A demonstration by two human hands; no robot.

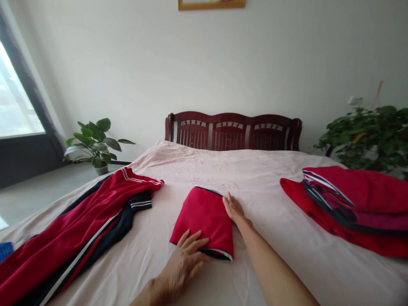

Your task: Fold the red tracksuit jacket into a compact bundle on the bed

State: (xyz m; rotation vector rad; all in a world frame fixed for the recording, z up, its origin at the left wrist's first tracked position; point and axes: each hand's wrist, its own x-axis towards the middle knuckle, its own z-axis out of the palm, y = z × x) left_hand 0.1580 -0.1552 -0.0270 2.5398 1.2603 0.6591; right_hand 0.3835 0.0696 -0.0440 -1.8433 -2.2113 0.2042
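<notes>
A folded red garment (204, 216) with dark and white trim along its edges lies on the pale bedsheet in front of me. My left hand (188, 259) rests on its near edge, palm down, the fingers spread over the red cloth. At the far right corner, my right hand (233, 207) has its fingers closed on the garment's side edge. Part of that grip is hidden from view.
Red and navy clothes with white stripes (89, 216) lie spread out at the left. A stack of folded red and dark clothes (360, 208) sits at the right. Behind the bed (264, 170) stands a dark wooden headboard (229, 131), with potted plants (97, 142) on both sides.
</notes>
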